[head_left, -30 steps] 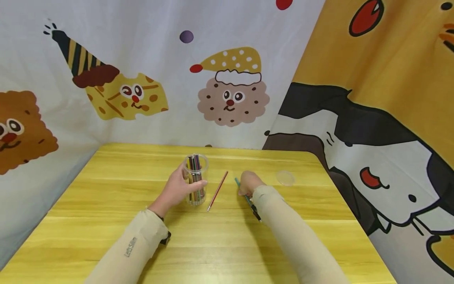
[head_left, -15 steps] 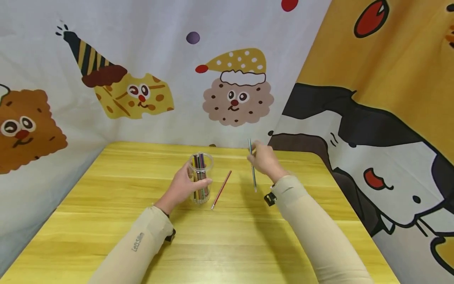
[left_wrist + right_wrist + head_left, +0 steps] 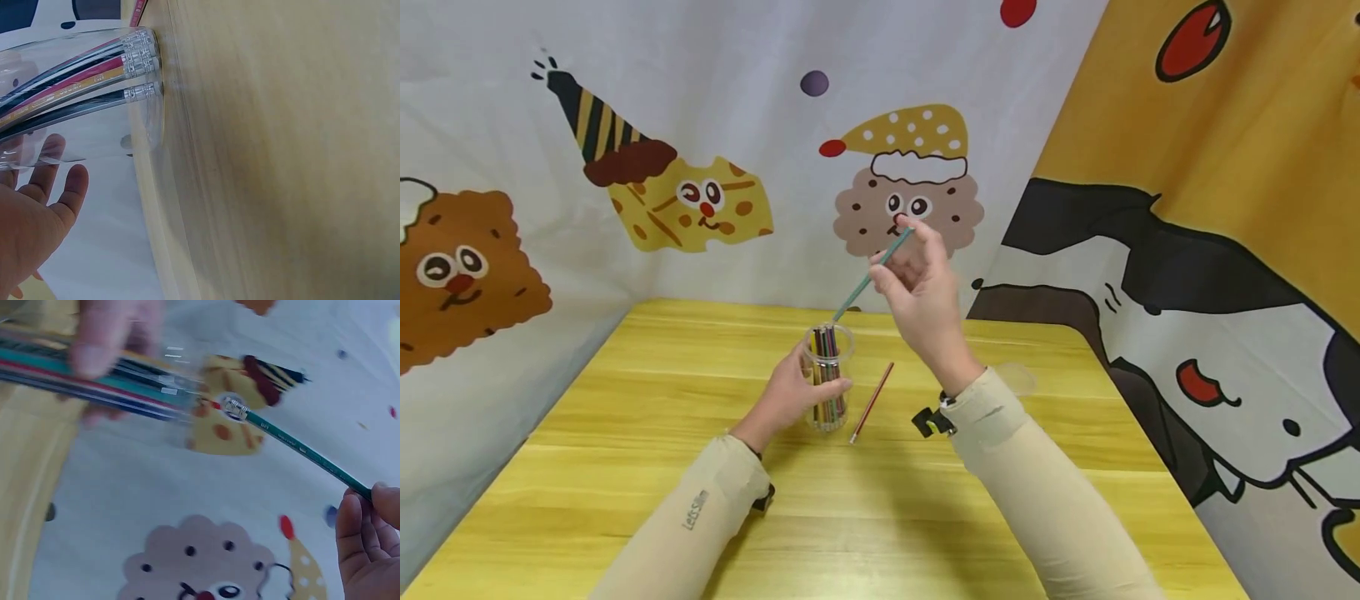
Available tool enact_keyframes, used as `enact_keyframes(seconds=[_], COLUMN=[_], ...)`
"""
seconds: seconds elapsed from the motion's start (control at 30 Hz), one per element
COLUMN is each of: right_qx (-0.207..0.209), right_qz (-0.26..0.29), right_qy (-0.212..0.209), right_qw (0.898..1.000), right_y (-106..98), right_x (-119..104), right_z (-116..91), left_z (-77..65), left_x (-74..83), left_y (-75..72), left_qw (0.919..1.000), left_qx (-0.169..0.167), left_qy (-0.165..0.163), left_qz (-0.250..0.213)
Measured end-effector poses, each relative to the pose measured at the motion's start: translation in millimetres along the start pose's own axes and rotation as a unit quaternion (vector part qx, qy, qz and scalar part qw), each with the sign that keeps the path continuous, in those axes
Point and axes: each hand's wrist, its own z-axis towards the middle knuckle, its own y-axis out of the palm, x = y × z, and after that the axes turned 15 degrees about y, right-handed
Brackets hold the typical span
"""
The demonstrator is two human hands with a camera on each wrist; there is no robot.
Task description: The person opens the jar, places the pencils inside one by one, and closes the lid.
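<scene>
A clear plastic jar (image 3: 852,347) stands upright on the table, with several pencils (image 3: 828,392) inside. My left hand (image 3: 785,393) holds the jar by its side, the thumb across the front; the left wrist view shows fingers (image 3: 49,150) at the clear wall and pencils with their eraser ends down. Above and right of the jar, my right hand (image 3: 931,312) pinches a green pencil (image 3: 300,447) near its upper end. That pencil slants, its eraser end at the jar's mouth. A red pencil (image 3: 872,402) lies on the table right of the jar.
A clear round lid (image 3: 1019,380) lies on the table at the right, partly behind my right wrist. The wooden table (image 3: 820,533) ends at a cartoon-printed curtain (image 3: 737,67) behind the jar.
The right hand has lifted the green pencil off the table and carried it up and left to the jar, turning it to a slant. The left hand still holds the jar.
</scene>
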Motion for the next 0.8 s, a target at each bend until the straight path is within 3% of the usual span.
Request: enact_keyframes(seconds=[0.17,0.33,0.6,0.8], right_qx=[-0.023,-0.047,-0.091,-0.064], right_qz=[-0.095,-0.196,-0.277,-0.313], right_qy=[-0.03,-0.085,-0.069,-0.104], right_qw=[0.995,0.976,0.954,0.942], right_y=[18,31,46,51], right_x=[18,33,54,60], right_z=[-5,-8,-17,-20], left_z=[0.6,0.4,0.5,0.9], left_x=[-3.2,-2.7,-2.2,-3.9], left_y=[0.6,0.0,0.4,-0.2], left_qw=[0.9999,0.9996,0.9987,0.9984], left_qx=[-0.004,0.003,-0.004,-0.003], left_qy=[0.013,0.025,0.04,0.051], left_qz=[-0.002,-0.01,-0.033,-0.024])
